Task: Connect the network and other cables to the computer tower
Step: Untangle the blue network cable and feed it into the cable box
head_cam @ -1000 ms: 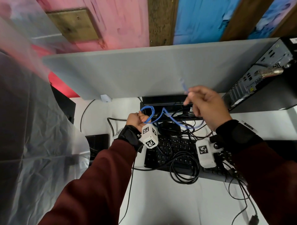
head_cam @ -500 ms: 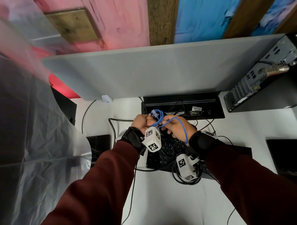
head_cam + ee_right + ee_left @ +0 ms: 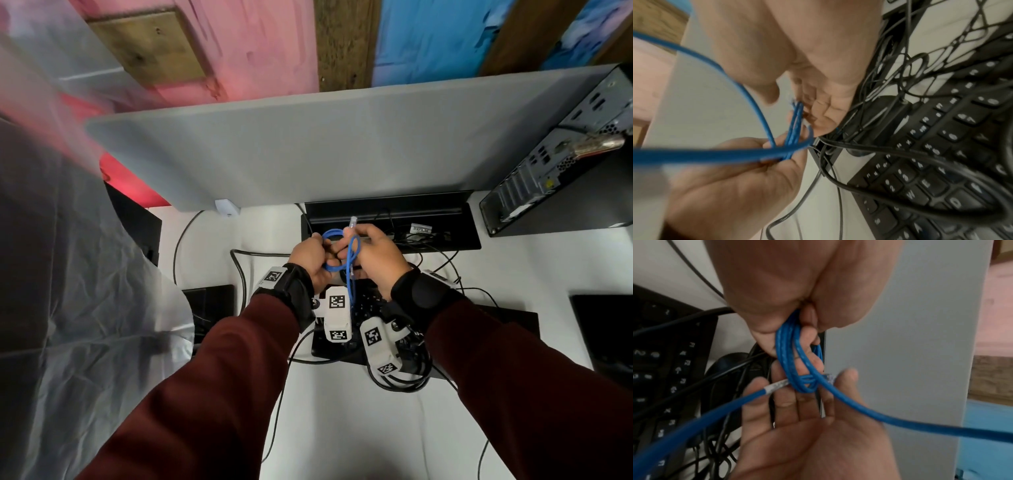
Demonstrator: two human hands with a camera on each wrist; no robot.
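A blue network cable [image 3: 350, 270] is bunched in a small coil between both hands, above the keyboard. My left hand [image 3: 313, 257] grips the coil [image 3: 789, 352] in its curled fingers. My right hand [image 3: 375, 255] meets it from the right, its thumb and fingers pinching the loops [image 3: 794, 128]. One clear plug [image 3: 352, 222] sticks up above the hands. A second clear plug [image 3: 777, 385] lies across the right hand's fingers. The black computer tower [image 3: 555, 185] stands at the far right, rear ports facing me, well away from both hands.
A black keyboard [image 3: 346, 346] tangled with black cables [image 3: 900, 68] lies under the hands. Behind them is a black cable tray [image 3: 390, 209], then a grey divider panel [image 3: 325, 144]. Clear plastic sheeting [image 3: 68, 291] hangs at left. Dark flat devices [image 3: 603, 329] lie on the white desk.
My right hand came back from up near the tower, down and left, to join the left hand on the coil. The cable's long stretched loop has gathered between the hands.
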